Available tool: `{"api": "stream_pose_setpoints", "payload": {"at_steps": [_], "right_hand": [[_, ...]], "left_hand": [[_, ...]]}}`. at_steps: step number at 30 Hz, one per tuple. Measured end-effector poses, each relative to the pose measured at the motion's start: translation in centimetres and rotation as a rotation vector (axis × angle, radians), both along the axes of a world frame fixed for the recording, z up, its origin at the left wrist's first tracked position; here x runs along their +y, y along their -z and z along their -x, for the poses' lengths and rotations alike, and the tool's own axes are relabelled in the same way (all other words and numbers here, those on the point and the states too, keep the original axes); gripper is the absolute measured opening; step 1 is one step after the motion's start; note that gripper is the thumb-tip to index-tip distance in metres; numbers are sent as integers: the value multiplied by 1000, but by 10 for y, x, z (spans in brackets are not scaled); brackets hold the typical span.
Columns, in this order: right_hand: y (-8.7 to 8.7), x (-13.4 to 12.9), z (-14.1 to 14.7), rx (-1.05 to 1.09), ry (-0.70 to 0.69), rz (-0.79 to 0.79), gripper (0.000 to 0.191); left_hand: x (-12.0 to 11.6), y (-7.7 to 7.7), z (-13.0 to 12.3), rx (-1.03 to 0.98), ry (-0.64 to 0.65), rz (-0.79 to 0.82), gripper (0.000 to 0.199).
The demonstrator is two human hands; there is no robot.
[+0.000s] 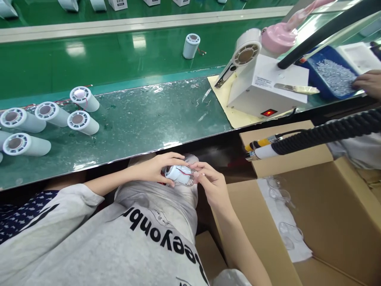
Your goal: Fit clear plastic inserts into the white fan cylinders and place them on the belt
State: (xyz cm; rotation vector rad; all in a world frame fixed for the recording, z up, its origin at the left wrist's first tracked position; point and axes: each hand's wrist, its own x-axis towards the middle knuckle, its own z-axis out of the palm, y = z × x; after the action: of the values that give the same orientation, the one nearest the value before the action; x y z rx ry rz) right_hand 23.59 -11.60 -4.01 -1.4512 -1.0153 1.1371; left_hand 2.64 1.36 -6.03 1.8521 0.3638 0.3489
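Status: light-blue cylinder (pixel 175 174) held at centre of frame, our left hand (pixel 153 169) gripping it around left end. Our right hand (pixel 214 187) has fingertips at opposite end; we cannot tell whether they pinch anything. Red wire (pixel 184 172) lies loose outside, so we judge unit unfinished. Cylinder group (pixel 38 147) sits on desk (pixel 133 119), left of frame, outermost units cut off. Interiors hidden; completion unverifiable.

We see bright overhead light glaring off the green belt (pixel 113 59) toward eleven o'clock; edges look stretched.
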Motion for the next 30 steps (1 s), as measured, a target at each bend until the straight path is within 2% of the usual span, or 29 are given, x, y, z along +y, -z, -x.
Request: {"api": "stream_pose_setpoints", "payload": {"at_steps": [2,4,7,9,13,17,24,30], "right_hand": [[3,1,-2,109,27,7,30],[4,0,-3,119,-29,-50,21],[5,-4,-2,-122,-157,-186,27],[5,-7,-1,-294,-167,-262,29],[7,-11,-2,-384,-170,-348,30],[8,-15,-6,-344,-192,-331,32],[0,-20,-8,-188,-200,-227,36],[-8,-23,-5,-43,-176,-113,35]], "left_hand": [[-2,-3,0,17,-15,44,65],[-5,-6,0,27,-65,153,66],[-10,-7,0,0,-105,437,68],[-13,-7,0,-33,-109,577,68],[-14,-9,0,-53,-105,643,71],[-12,-15,4,0,-23,613,80],[-8,-22,7,-76,69,284,73],[-7,-22,7,-133,121,142,75]]}}
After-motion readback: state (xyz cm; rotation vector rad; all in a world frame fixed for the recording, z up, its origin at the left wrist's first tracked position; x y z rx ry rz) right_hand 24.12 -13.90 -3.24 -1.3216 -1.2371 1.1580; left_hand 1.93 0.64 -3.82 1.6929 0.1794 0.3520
